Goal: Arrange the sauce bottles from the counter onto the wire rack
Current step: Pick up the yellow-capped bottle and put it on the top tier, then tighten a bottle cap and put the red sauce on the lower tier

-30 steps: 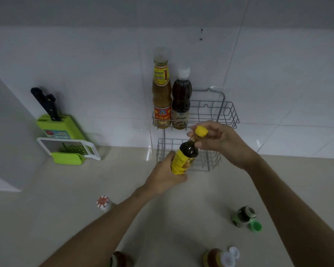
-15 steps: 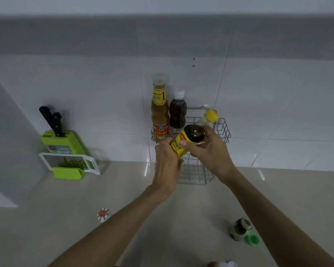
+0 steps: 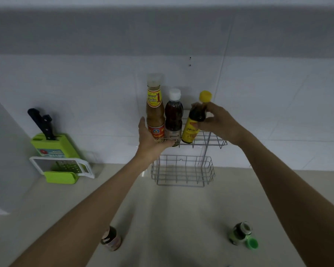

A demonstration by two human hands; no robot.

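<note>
A two-tier wire rack (image 3: 210,143) stands against the tiled wall. On its upper shelf are a tall tan sauce bottle (image 3: 155,109) and a dark bottle with a white cap (image 3: 173,116). Right beside them, a yellow-capped dark bottle (image 3: 194,122) stands nearly upright on the same shelf, with my right hand (image 3: 218,124) shut around its neck and shoulder. My left hand (image 3: 152,137) grips the front left edge of the upper shelf, in front of the tan bottle. The lower basket (image 3: 182,170) holds nothing.
On the counter near me stand a small dark jar (image 3: 111,237) and a green-labelled bottle (image 3: 239,233) with a loose green cap (image 3: 252,243) beside it. A green knife block (image 3: 52,145) and a grater (image 3: 62,168) sit at the left by a white wall corner.
The yellow-capped bottle went from tilted in both hands in front of the rack to upright on the upper shelf. My left hand let go of it and took the shelf's front edge.
</note>
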